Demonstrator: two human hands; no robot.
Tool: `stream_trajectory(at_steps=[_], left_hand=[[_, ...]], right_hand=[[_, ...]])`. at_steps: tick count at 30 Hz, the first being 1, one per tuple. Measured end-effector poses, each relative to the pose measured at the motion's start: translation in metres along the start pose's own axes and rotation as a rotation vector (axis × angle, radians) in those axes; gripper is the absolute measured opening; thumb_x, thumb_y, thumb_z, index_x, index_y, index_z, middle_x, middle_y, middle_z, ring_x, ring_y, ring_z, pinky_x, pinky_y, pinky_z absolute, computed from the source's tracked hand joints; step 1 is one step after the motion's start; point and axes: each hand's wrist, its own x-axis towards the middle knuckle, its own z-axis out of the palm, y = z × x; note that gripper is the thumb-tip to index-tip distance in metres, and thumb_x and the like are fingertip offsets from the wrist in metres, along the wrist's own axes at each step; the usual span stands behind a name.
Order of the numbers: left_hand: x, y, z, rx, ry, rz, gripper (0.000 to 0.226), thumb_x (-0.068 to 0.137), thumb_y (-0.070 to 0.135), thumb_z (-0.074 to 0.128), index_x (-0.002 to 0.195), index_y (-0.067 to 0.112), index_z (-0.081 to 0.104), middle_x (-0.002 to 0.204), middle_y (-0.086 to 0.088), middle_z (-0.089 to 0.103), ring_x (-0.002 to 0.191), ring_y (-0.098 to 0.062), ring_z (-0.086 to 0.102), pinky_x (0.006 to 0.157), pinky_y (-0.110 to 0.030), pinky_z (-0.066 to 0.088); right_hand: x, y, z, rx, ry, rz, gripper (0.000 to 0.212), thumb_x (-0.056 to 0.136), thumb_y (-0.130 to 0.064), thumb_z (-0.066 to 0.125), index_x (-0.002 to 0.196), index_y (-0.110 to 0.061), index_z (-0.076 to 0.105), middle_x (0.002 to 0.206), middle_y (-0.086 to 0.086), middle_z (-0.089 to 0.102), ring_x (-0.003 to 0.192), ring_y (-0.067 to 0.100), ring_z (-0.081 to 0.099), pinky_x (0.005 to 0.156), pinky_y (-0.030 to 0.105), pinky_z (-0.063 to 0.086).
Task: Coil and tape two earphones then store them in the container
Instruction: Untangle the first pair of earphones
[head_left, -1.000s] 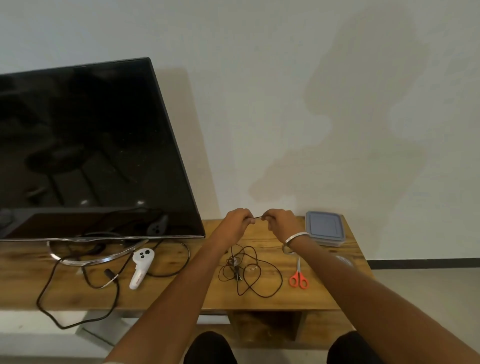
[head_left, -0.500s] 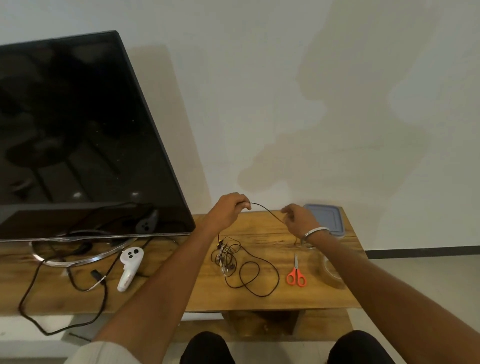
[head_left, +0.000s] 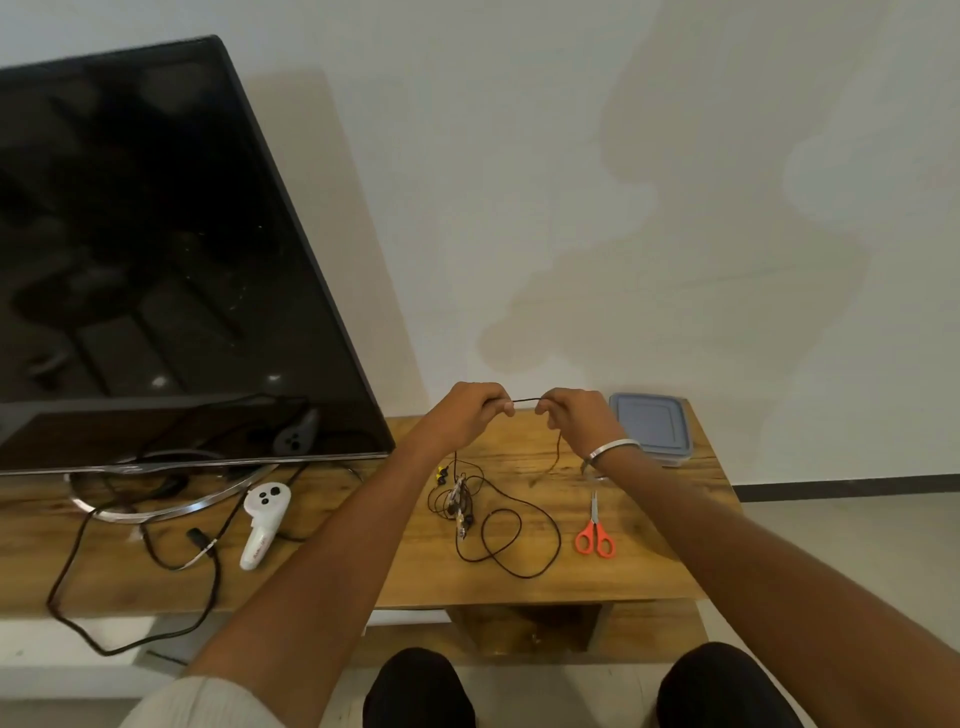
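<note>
Pinching a short taut stretch of black earphone cable (head_left: 525, 400) between them, the left hand (head_left: 475, 415) and right hand (head_left: 579, 418) hover close together above the far part of the wooden table (head_left: 649, 561). From both hands the cable drops to a loose tangle lying nearer, left of the orange scissors (head_left: 595, 532). A lidded container (head_left: 652, 428) sits just right of the right hand.

Black cable, orange-red handles, grey-blue lid on streaked brown wood.

The earphones (head_left: 485, 512) are black-corded with small yellow and pale bits in the tangle; the scissors (head_left: 595, 532) have orange-red handles and silver blades. The container (head_left: 650, 427) is grey-blue, the controller (head_left: 263, 522) white with 2 dark buttons, the television (head_left: 156, 249) glossy black, the surface (head_left: 649, 561) warm brown with dark grain, the wall (head_left: 623, 156) off-white with tan stains.
</note>
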Motion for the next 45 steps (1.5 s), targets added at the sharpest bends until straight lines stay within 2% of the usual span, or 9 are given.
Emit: stream_trajectory(at_steps=[4, 8, 17, 22, 27, 30, 33, 39, 45], left_hand=[[0.0, -0.004, 0.0, 0.022, -0.011, -0.017, 0.025, 0.101, 0.022, 0.048, 0.101, 0.011, 0.071, 0.087, 0.014, 0.061, 0.066, 0.01, 0.053, 0.062, -0.007, 0.037], [0.001, -0.009, -0.001, 0.036, -0.032, -0.023, 0.025, 0.102, 0.022, 0.047, 0.101, 0.011, 0.07, 0.102, 0.003, 0.069, 0.074, -0.008, 0.057, 0.069, -0.021, 0.043], [0.003, 0.0, 0.001, 0.037, -0.031, 0.025, 0.023, 0.1, 0.025, 0.05, 0.095, 0.015, 0.07, 0.081, 0.008, 0.065, 0.055, -0.002, 0.046, 0.058, -0.017, 0.033], [0.003, 0.01, 0.006, 0.02, -0.051, 0.036, 0.021, 0.1, 0.022, 0.051, 0.098, 0.011, 0.068, 0.072, 0.014, 0.055, 0.064, -0.002, 0.049, 0.062, -0.02, 0.035], [-0.004, -0.003, 0.002, 0.01, -0.062, -0.043, 0.02, 0.099, 0.029, 0.053, 0.103, 0.014, 0.066, 0.072, 0.014, 0.054, 0.063, -0.006, 0.05, 0.06, -0.022, 0.037], [-0.008, -0.013, 0.0, 0.022, -0.073, -0.076, 0.019, 0.099, 0.028, 0.053, 0.101, 0.016, 0.067, 0.072, 0.015, 0.054, 0.062, -0.012, 0.05, 0.06, -0.025, 0.039], [-0.009, -0.017, -0.002, 0.026, -0.055, -0.068, 0.019, 0.101, 0.024, 0.05, 0.1, 0.017, 0.068, 0.071, 0.02, 0.054, 0.051, -0.004, 0.044, 0.05, -0.014, 0.035], [-0.005, -0.007, 0.003, 0.024, -0.031, -0.004, 0.021, 0.1, 0.023, 0.051, 0.1, 0.014, 0.07, 0.075, 0.014, 0.06, 0.051, -0.005, 0.043, 0.052, -0.014, 0.031], [0.0, 0.004, 0.007, 0.031, -0.052, 0.032, 0.019, 0.099, 0.023, 0.052, 0.098, 0.014, 0.069, 0.075, 0.014, 0.058, 0.064, 0.0, 0.049, 0.059, -0.016, 0.033]], right_hand=[[-0.002, 0.013, -0.002, -0.064, 0.059, 0.001, 0.028, 0.098, -0.017, 0.044, 0.102, -0.007, 0.069, 0.106, 0.012, 0.069, 0.098, 0.029, 0.063, 0.086, 0.034, 0.046], [-0.001, 0.027, -0.001, -0.111, 0.094, 0.061, 0.026, 0.097, -0.005, 0.043, 0.103, -0.007, 0.068, 0.108, 0.014, 0.068, 0.098, 0.03, 0.062, 0.084, 0.034, 0.047], [-0.005, 0.005, 0.008, 0.063, -0.068, 0.023, 0.036, 0.092, -0.011, 0.05, 0.128, -0.012, 0.05, 0.104, 0.012, 0.066, 0.089, 0.029, 0.065, 0.084, 0.039, 0.054], [-0.003, -0.015, 0.014, -0.016, -0.126, -0.092, 0.023, 0.096, -0.019, 0.047, 0.109, -0.009, 0.062, 0.095, 0.011, 0.071, 0.086, 0.026, 0.065, 0.071, 0.025, 0.043], [-0.004, -0.006, 0.004, -0.071, -0.015, -0.108, 0.029, 0.098, -0.016, 0.043, 0.112, -0.006, 0.067, 0.101, 0.017, 0.071, 0.093, 0.031, 0.064, 0.082, 0.032, 0.046], [-0.005, 0.008, -0.004, -0.03, 0.053, -0.048, 0.029, 0.099, -0.015, 0.042, 0.108, -0.005, 0.068, 0.097, 0.019, 0.071, 0.089, 0.033, 0.064, 0.077, 0.033, 0.046], [-0.006, 0.02, -0.006, -0.025, 0.039, 0.005, 0.029, 0.099, -0.014, 0.041, 0.106, -0.006, 0.068, 0.095, 0.018, 0.07, 0.082, 0.029, 0.062, 0.073, 0.032, 0.046], [-0.008, 0.013, 0.006, -0.001, -0.11, -0.004, 0.037, 0.092, -0.011, 0.051, 0.129, -0.011, 0.051, 0.115, 0.009, 0.063, 0.1, 0.025, 0.061, 0.088, 0.032, 0.049], [-0.001, -0.012, 0.016, -0.052, -0.149, -0.117, 0.023, 0.096, -0.022, 0.048, 0.106, -0.009, 0.064, 0.09, 0.009, 0.072, 0.085, 0.024, 0.065, 0.074, 0.027, 0.047]])
